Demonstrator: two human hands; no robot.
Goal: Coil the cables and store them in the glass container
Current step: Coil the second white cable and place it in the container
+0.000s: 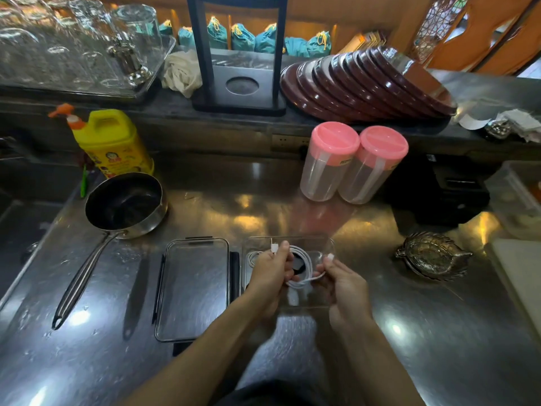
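My left hand (pixel 270 271) and right hand (pixel 341 278), fingers both gripping white cable (pixel 304 263) over glass container (pixel 328 244) on bench (pixel 409 332).

steel counter (pixel 439 332), raised shelf (pixel 164 111), warm light

Warm dim light glares off the steel counter (pixel 205 206); edges bend, and the foreground looks perhaps motion-blurred.

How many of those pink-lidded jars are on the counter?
2. They stand side by side at the back of the steel counter, right of centre: the left jar and the right jar, apparently touching. None looks hidden.
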